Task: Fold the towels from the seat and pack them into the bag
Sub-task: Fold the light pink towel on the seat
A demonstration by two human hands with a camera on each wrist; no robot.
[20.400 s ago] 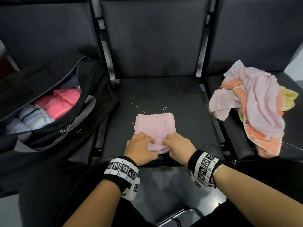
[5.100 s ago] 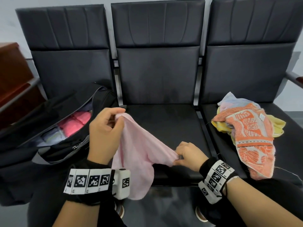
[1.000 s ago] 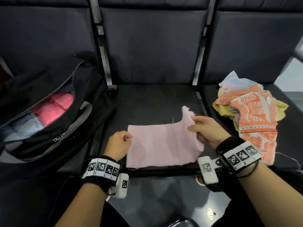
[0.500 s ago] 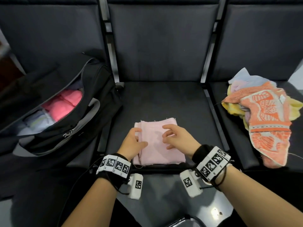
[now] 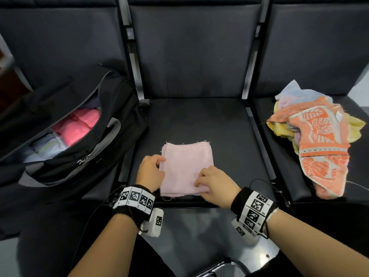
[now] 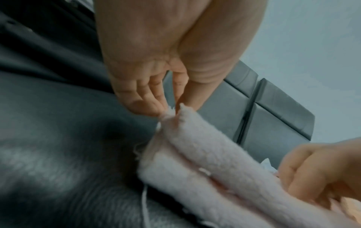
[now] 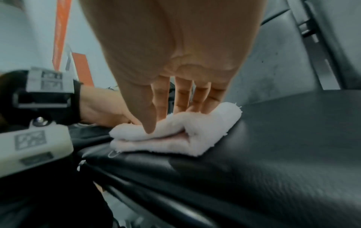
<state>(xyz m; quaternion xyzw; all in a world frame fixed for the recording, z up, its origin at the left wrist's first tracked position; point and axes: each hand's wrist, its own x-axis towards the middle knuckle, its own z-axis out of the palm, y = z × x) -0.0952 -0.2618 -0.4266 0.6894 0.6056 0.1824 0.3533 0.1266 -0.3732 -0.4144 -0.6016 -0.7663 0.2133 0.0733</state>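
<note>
Pink towel point(image 5: 186, 168), folded to a small square, lies on the middle seat point(image 5: 229, 136). The left hand point(image 5: 150, 172) pinches its left edge; the right hand point(image 5: 214, 183) presses loosely bent fingers point(image 7: 182, 98) on its near corner. Folded towels already fill the open bag point(image 5: 60, 160) to the left. A crumpled pile point(image 5: 319, 132) waits on the right seat, so I judge several remain.

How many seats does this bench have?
3: the left seat holds the open black bag, the middle seat the folded pink towel, the right seat the unfolded towel pile.
</note>
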